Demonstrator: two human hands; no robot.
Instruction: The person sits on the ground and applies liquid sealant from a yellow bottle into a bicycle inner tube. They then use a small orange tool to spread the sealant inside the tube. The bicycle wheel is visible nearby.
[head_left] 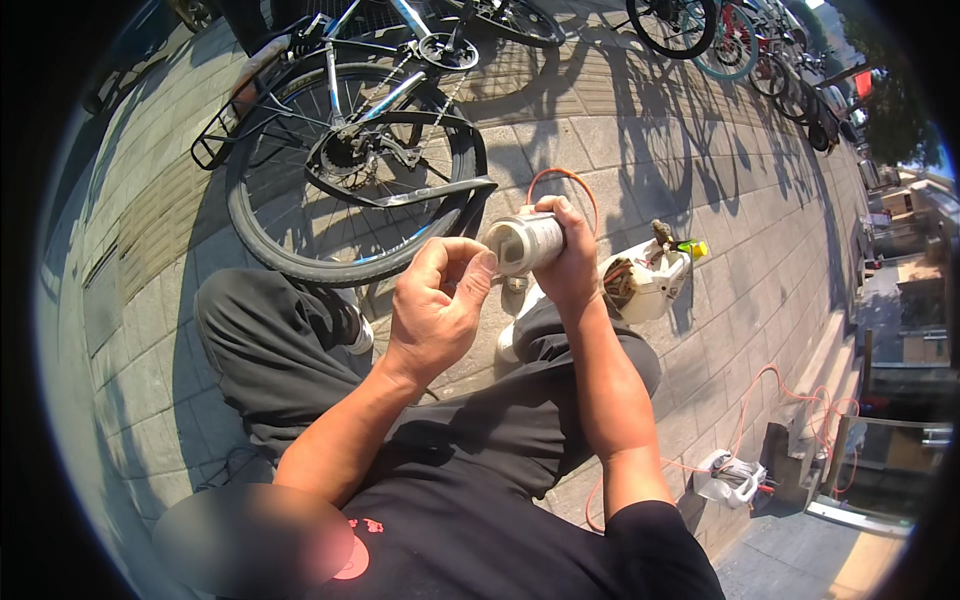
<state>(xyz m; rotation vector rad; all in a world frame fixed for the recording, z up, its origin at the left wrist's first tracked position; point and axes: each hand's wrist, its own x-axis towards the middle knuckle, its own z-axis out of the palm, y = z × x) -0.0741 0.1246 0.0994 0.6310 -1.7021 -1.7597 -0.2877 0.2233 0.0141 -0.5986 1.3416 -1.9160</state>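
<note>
right hand [573,266]: fingers wrapped round tilted jar [540,240] | left hand [435,312]: fingers pressed together beside it

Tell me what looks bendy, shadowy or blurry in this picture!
Head view: grey stone paving curves near the edges; head view: bright sun throws dark, spindly shadows; head view: a grey-pink oval smudge, lower left, is blurred, while the pale cylindrical jar looks clearer.

A white plastic jug [740,486] sits on grey paving [745,290]. An orange hose [769,367] loops beyond the jug, near a pale step [822,385]; right of it is a metal-framed panel [880,468]. Parked bicycles [756,48] stand far beyond the jug.
</note>
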